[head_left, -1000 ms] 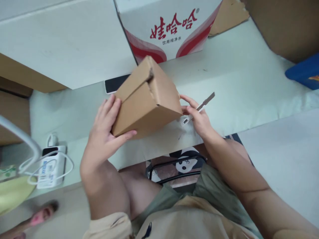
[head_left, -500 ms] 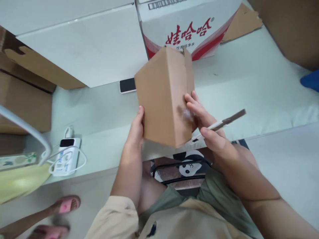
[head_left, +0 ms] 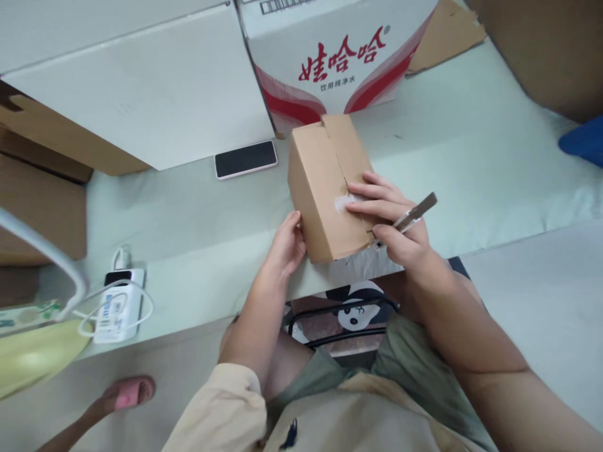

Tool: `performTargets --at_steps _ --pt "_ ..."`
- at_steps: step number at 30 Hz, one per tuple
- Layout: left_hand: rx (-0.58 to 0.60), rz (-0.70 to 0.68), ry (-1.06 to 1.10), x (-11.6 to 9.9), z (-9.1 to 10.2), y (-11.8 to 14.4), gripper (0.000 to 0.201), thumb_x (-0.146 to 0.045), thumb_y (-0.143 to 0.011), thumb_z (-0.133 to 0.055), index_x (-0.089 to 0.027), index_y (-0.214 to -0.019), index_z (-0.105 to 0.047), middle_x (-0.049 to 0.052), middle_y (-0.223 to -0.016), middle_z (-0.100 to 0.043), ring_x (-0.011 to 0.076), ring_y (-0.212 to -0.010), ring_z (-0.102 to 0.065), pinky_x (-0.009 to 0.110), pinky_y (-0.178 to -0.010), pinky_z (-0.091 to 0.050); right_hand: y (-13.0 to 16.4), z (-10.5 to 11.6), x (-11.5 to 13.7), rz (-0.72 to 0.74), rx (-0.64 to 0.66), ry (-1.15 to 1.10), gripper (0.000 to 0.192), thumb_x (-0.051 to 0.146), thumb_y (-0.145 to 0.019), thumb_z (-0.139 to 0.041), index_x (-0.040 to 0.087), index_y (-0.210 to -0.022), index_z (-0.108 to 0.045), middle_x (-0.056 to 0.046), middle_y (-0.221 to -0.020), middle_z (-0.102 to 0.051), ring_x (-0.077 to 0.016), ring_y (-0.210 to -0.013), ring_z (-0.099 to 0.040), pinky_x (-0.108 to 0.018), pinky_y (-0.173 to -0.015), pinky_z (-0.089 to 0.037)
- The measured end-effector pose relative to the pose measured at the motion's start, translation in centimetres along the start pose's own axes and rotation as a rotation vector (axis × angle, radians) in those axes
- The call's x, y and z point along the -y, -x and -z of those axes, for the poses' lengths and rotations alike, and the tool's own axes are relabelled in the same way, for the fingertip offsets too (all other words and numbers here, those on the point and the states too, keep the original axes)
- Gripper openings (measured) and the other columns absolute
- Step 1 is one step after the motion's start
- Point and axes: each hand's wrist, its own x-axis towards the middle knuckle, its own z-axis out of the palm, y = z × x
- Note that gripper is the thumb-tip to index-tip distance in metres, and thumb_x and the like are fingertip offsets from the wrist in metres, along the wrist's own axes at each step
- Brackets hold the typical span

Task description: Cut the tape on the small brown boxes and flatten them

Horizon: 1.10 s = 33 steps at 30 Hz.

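A small brown cardboard box [head_left: 311, 182] stands tilted over the near side of the table, its flap seam facing up. A whitish patch of tape [head_left: 345, 202] lies across that seam. My left hand [head_left: 287, 245] grips the box's lower left side, thumb along its edge. My right hand [head_left: 396, 216] lies over the right part of the top, fingers stretched across the seam beside the tape. Between its thumb and palm it holds a slim white and dark-grey tool that looks like a utility knife [head_left: 421, 210], dark end pointing up and right.
A black-screened phone [head_left: 245, 160] lies by a large white box [head_left: 141, 94]. A white and red carton [head_left: 339, 63] stands behind. On the left are a power strip [head_left: 120, 307] with a cable and a yellow-green object [head_left: 42, 355]. A person's pink slipper [head_left: 135, 392] shows below.
The box has come down towards the table and turned, so its taped seam now faces up. My right hand has moved onto the top, and the phone is in full view.
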Motion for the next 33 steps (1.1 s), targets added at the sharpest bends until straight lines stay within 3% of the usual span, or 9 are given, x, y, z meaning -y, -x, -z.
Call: performTargets --at_steps 3,6,9,11,17,20,23,27,33 --pt "-0.15 -0.194 -0.32 -0.1 0.5 0.0 0.05 -0.055 -0.089 -0.067 -0.021 -0.125 -0.062 0.013 -0.131 -0.069 0.0308 -0.127 -0.064 0.05 -0.113 -0.05 0.1 -0.1 -0.9 0.049 -0.01 -0.008 0.04 0.039 -0.092 -0.054 0.036 -0.127 -0.073 0.0 -0.142 -0.069 -0.0318 -0.146 -0.052 -0.06 -0.128 -0.036" --pt "-0.267 -0.705 -0.631 -1.3 0.9 0.8 0.07 -0.062 -0.084 -0.07 -0.022 -0.14 -0.053 0.015 -0.149 -0.058 0.0318 -0.143 -0.053 0.051 -0.123 -0.039 0.0 -0.3 -1.0 0.094 0.014 -0.005 0.042 0.036 -0.093 -0.054 0.035 -0.131 -0.071 -0.001 -0.145 -0.067 -0.03 -0.145 -0.054 -0.058 -0.127 -0.038" --pt "-0.161 -1.292 -0.853 -2.9 0.8 2.1 0.059 -0.06 -0.096 -0.053 -0.03 -0.147 -0.049 0.009 -0.153 -0.056 0.0284 -0.151 -0.045 0.053 -0.127 -0.035 -0.3 -0.9 -0.4 0.119 0.078 0.031 0.043 0.039 -0.094 -0.051 0.034 -0.132 -0.071 -0.002 -0.146 -0.066 -0.0296 -0.144 -0.054 -0.057 -0.126 -0.039" --pt "-0.036 -1.497 -0.964 -3.7 0.6 2.6 0.05 -0.055 -0.099 -0.045 -0.033 -0.143 -0.055 0.006 -0.145 -0.063 0.0289 -0.148 -0.048 0.055 -0.125 -0.036 -0.5 -1.5 0.1 0.126 0.122 0.046 0.043 0.041 -0.095 -0.049 0.033 -0.131 -0.071 -0.002 -0.146 -0.066 -0.029 -0.145 -0.053 -0.056 -0.124 -0.041" --pt "0.066 -1.388 -1.098 -3.3 0.9 2.4 0.055 -0.058 -0.101 -0.031 -0.027 -0.123 -0.071 0.008 -0.129 -0.071 0.0294 -0.132 -0.061 0.054 -0.122 -0.039 -1.0 -2.2 1.9 0.003 0.093 -0.187 0.035 0.047 -0.096 -0.052 0.029 -0.115 -0.076 -0.005 -0.134 -0.073 -0.029 -0.14 -0.058 -0.054 -0.123 -0.043" --pt "0.008 -1.372 -1.075 -2.7 1.1 2.3 0.056 -0.057 -0.101 -0.03 -0.026 -0.124 -0.07 0.009 -0.13 -0.07 0.0305 -0.136 -0.057 0.055 -0.123 -0.036 -0.7 -1.0 2.5 -0.178 -0.168 -0.413 0.027 0.049 -0.096 -0.055 0.029 -0.095 -0.073 -0.003 -0.083 -0.079 -0.0246 -0.084 -0.076 -0.051 -0.093 -0.062" --pt "0.01 -1.409 -1.049 -2.4 1.0 2.4 0.052 -0.052 -0.101 -0.03 -0.027 -0.126 -0.069 0.008 -0.131 -0.07 0.0297 -0.135 -0.057 0.054 -0.124 -0.035 -0.4 0.4 2.6 -0.291 -0.258 -0.488 0.022 0.054 -0.096 -0.059 0.032 -0.093 -0.058 0.011 -0.04 -0.039 -0.0116 -0.032 -0.035 -0.033 -0.047 -0.05" --pt "0.028 -1.455 -0.994 -2.0 0.3 2.5 0.047 -0.044 -0.101 -0.033 -0.027 -0.129 -0.067 0.008 -0.133 -0.069 0.0284 -0.134 -0.057 0.052 -0.123 -0.035 -0.5 0.7 3.0 -0.366 -0.276 -0.431 0.028 0.06 -0.093 -0.06 0.037 -0.101 -0.048 0.008 -0.058 -0.054 -0.0113 -0.038 -0.037 -0.024 -0.035 -0.028" --pt "-0.062 -1.433 -1.027 -1.3 -0.3 2.7 0.052 -0.049 -0.102 -0.029 -0.024 -0.125 -0.068 0.01 -0.129 -0.07 0.0295 -0.133 -0.057 0.052 -0.122 -0.035 -0.9 0.7 4.5 -0.261 -0.378 -0.431 0.017 0.043 -0.094 -0.058 0.042 -0.11 -0.064 0.002 -0.092 -0.075 -0.0182 -0.065 -0.069 -0.036 -0.057 -0.059"
